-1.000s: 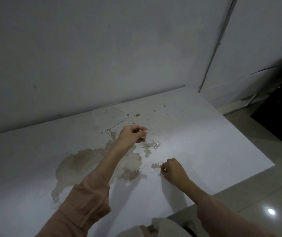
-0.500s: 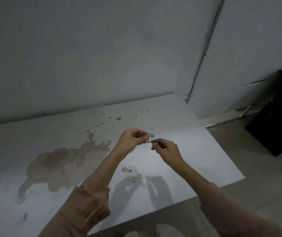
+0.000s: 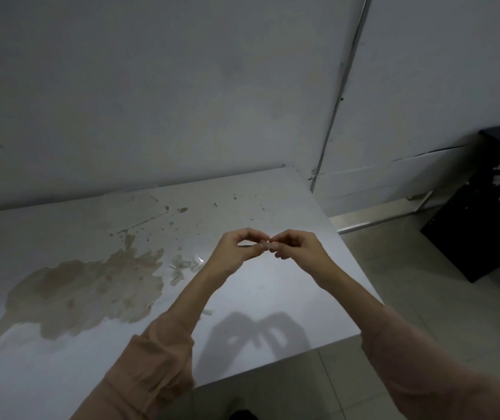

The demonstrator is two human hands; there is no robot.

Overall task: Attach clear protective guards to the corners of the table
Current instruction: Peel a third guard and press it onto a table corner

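Both hands have closed the small gap that lay between them half a second ago, and their fingertips now meet. A second ago the right one was down on the counter; now it is raised level with the left.

The counter (image 3: 288, 298) is white and carries a broad brown stain (image 3: 85, 292) across its left part. To the right of that stain both hands are held up off the surface, and their joined shadow (image 3: 254, 331) falls on the counter nearer the person. Both forearms come out of pinkish sleeves (image 3: 157, 365).

The left hand (image 3: 236, 253) has its fingers curled, with thumb and forefinger arched into a ring and pinching one end of a small guard (image 3: 265, 245). The right hand (image 3: 297, 250) is curled the same way, its thumb and forefinger tips nipping the guard from the other side, so that both hands grip the one piece.

The guard hangs in the air to the right of the stain, above the counter and not touching it. Only a pale, clear sliver shows between the fingertips, and it seems to run across from one hand to the other. Which way its corner faces I cannot tell.

More loose guards (image 3: 195, 262), clear and glinting, lie on the counter just beside the right edge of the stain.
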